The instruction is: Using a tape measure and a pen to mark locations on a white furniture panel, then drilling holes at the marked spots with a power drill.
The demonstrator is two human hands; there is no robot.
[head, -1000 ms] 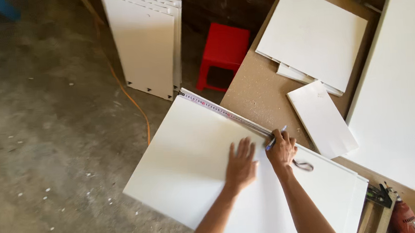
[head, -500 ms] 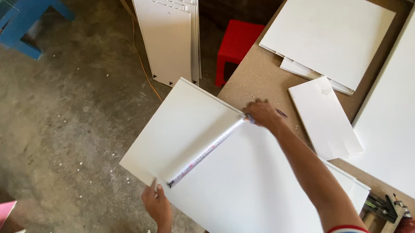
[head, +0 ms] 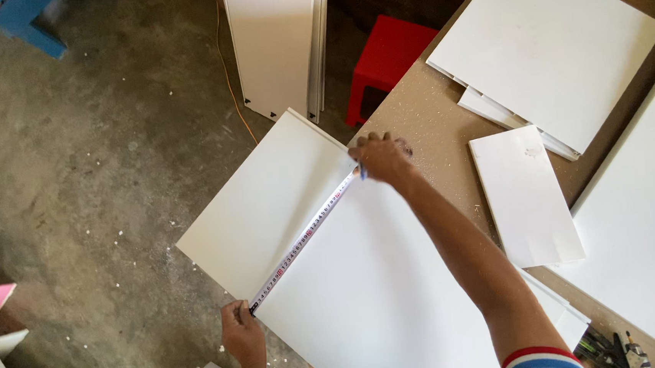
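A large white panel (head: 366, 296) lay flat on the table (head: 423, 116), one corner jutting out over the concrete floor (head: 96, 169). We judged it stiff and flat, fairly heavy for its breadth, and smooth enough to slide; it looked best gripped at two opposite edges, with care for its corners.

Across it ran a tape measure (head: 304, 239), stretched taut from the near edge to the far edge. We judged the tape light and springy, liable to snap back or buckle, so best pinned at both ends.

Our right hand (head: 381, 157) reached out on a straight arm to the far edge, its grip closed over the tape's end, fingers curled down and pressing onto the panel; a blue pencil tip showed beneath it. Our left hand (head: 242, 337) sat low at the near edge, its grip pinched shut on the tape's other end, with the wrist below the panel's edge.

Other white panels (head: 548, 45) lay further along the table, and a red stool (head: 388, 60) stood beside it.
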